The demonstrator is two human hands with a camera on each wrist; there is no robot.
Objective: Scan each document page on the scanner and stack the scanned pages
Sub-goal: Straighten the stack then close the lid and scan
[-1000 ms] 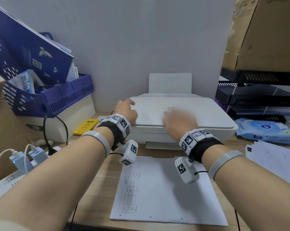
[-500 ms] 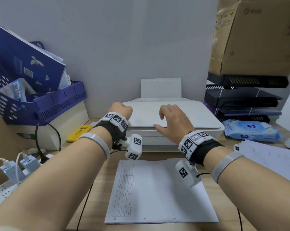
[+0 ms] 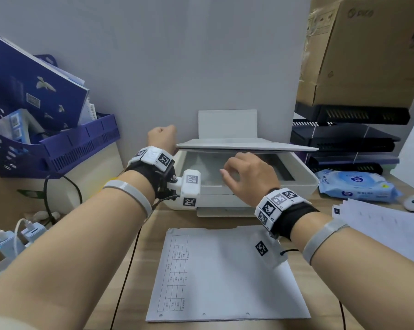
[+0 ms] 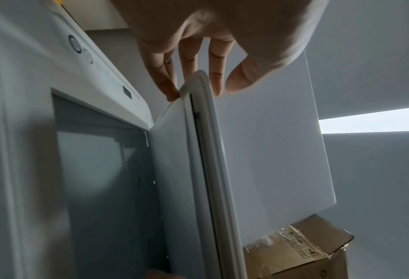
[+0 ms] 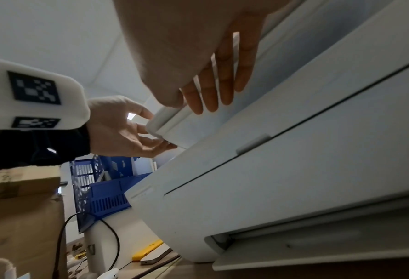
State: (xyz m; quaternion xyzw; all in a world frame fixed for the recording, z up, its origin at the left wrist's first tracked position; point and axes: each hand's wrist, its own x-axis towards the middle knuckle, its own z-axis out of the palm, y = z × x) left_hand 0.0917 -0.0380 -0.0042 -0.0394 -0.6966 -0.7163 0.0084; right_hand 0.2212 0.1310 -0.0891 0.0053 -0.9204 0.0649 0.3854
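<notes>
Clearly, the left front corner of the scanner lid (image 4: 200, 120) is pinched by the fingers (image 4: 165, 75) of the left hand (image 3: 161, 139), with the thumb laid on its upper face and the other fingers tucked beneath, as is shown in the left wrist view. The lid is held partly raised, roughly level, and the glass (image 3: 208, 167) of the white scanner (image 3: 303, 177) is left uncovered below it. The right hand (image 3: 248, 175) is held under the lid's front edge, over the glass; its fingers (image 5: 222, 79) are kept loosely extended and slightly apart, and nothing is gripped by them. Whether they touch the lid's underside cannot be told.

The scanner is set at the far edge of the tabletop (image 3: 139, 277), against the wall. A printed page (image 3: 225, 282) with a table on its left part is laid flat near the front edge, in front of the scanner's output tray. A loose pile of further sheets (image 3: 387, 229) is spread toward the right edge. A pack of wipes (image 3: 353, 184) is placed beside the scanner on the right, below black stacked trays (image 3: 344, 136) and a cardboard box (image 3: 368, 51). A blue basket (image 3: 58, 146) with a folder is seen at the far left corner, and chargers (image 3: 13, 236) are plugged in along the left edge.
</notes>
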